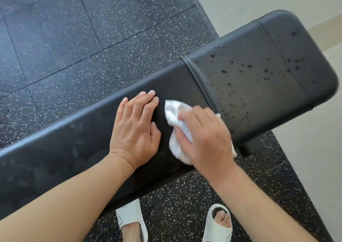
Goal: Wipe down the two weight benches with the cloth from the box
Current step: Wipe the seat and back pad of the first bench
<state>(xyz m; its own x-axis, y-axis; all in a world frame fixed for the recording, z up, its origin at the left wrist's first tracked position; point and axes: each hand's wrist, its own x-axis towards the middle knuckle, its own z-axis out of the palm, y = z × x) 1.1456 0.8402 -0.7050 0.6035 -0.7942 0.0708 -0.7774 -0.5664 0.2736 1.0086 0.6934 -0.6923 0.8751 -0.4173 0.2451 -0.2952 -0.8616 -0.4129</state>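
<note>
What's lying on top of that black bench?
On the bench: a flat left hand, a white cloth gripped by the right hand, and droplets. The padding beneath them is hidden.

Place: I take this for a gym or workout room.
Floor: black rubber tiles (77, 38) flecked with white, the sort I see laid in weight areas, run from left to far.
Bench: a long padded black weight bench (185, 86) crosses my view, with a seam between two pads and droplets on the right pad.
Edge: at far right the tiles stop at a pale smooth floor (314, 149).
</note>
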